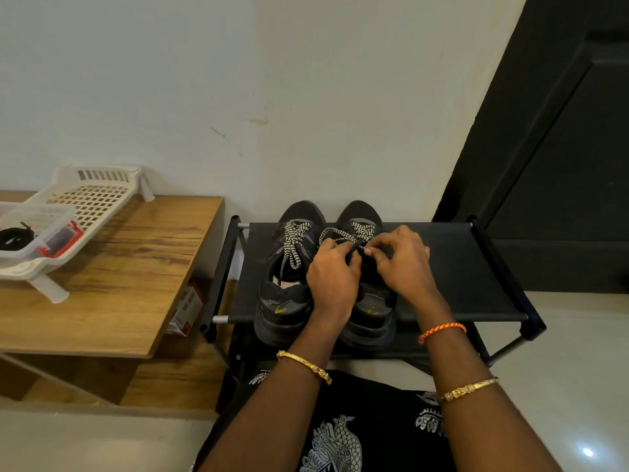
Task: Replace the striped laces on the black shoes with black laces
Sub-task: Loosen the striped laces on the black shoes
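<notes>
Two black shoes stand side by side on a black shoe rack (476,267), toes to the wall. The left shoe (286,301) carries a black-and-white striped lace (295,243) through its eyelets. The right shoe (369,315) also has a striped lace (343,233) near its toe. My left hand (335,277) and my right hand (401,264) meet over the right shoe's tongue. Both pinch the striped lace there, and the fingertips hide how it runs. Black laces (13,238) lie coiled in a clear box on the wooden table at the far left.
A wooden table (136,267) stands left of the rack, holding a white plastic basket (92,199) with the clear box (37,226) inside. A small red-and-white carton (185,311) sits under the table edge. A dark door (561,165) is at the right; pale floor lies beyond the rack.
</notes>
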Demonstrator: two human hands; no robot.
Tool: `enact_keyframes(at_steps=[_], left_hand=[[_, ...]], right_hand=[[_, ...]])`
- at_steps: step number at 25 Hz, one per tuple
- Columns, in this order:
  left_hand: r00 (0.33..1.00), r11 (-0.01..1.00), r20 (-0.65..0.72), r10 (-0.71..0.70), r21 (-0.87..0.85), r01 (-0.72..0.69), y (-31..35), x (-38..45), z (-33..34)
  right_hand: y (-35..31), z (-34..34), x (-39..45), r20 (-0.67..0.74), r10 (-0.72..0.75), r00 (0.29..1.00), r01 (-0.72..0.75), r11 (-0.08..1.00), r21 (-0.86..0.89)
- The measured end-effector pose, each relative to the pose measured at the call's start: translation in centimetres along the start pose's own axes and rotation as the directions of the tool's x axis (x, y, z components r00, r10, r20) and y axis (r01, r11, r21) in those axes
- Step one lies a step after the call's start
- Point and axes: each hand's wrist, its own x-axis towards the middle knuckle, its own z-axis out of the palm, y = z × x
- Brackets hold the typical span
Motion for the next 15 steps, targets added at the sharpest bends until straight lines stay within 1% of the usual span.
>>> enact_keyframes(at_steps=[1, 3, 5, 6, 7, 9, 10, 11, 12, 13, 14, 15], left_hand=[[1.000, 1.000, 0.005, -0.003, 0.002, 0.003, 0.0, 0.0, 0.0], [1.000, 1.000, 0.006, -0.005, 0.005, 0.005, 0.0, 0.0, 0.0], [1.000, 1.000, 0.001, -0.003, -0.008, 0.003, 0.0, 0.0, 0.0], [1.000, 1.000, 0.000, -0.001, -0.018, 0.001, 0.0, -0.1, -0.1], [1.000, 1.000, 0.000, -0.001, -0.024, 0.001, 0.0, -0.1, -0.1], [1.000, 1.000, -0.003, -0.005, -0.025, 0.005, 0.0, 0.0, -0.1], [1.000, 1.000, -0.003, -0.006, -0.023, 0.006, 0.0, 0.0, 0.0], [1.000, 1.000, -0.002, -0.006, -0.021, 0.006, 0.0, 0.0, 0.0], [1.000, 1.000, -0.001, -0.007, -0.018, 0.007, 0.0, 0.0, 0.0], [1.000, 1.000, -0.002, -0.010, -0.016, 0.010, 0.0, 0.0, 0.0], [1.000, 1.000, -0.004, -0.013, -0.014, 0.013, 0.0, 0.0, 0.1], [1.000, 1.000, -0.005, -0.016, -0.012, 0.016, -0.1, 0.0, 0.1]], right_hand=[[0.2, -0.2, 0.0, -0.017, 0.014, 1.000, -0.013, 0.997, 0.071], [0.5, -0.9, -0.2, -0.088, 0.065, 0.994, -0.037, 0.957, 0.289], [1.0, -2.0, -0.5, -0.150, 0.159, 0.976, -0.061, 0.855, 0.515], [1.3, -2.5, -0.6, -0.142, 0.203, 0.969, -0.072, 0.779, 0.622], [1.5, -2.8, -0.7, -0.092, 0.229, 0.969, -0.094, 0.684, 0.723], [1.4, -2.8, -0.8, 0.061, 0.231, 0.971, -0.167, 0.476, 0.863], [1.2, -2.6, -0.8, 0.103, 0.238, 0.966, -0.194, 0.398, 0.897], [0.8, -2.4, -0.6, 0.114, 0.249, 0.962, -0.203, 0.368, 0.907], [0.4, -2.0, -0.6, 0.091, 0.257, 0.962, -0.195, 0.416, 0.888], [0.1, -1.6, -0.5, 0.045, 0.244, 0.969, -0.175, 0.543, 0.821], [0.1, -1.0, -0.3, -0.008, 0.203, 0.979, -0.142, 0.711, 0.688], [0.1, -0.5, -0.1, -0.033, 0.146, 0.989, -0.108, 0.850, 0.516]])
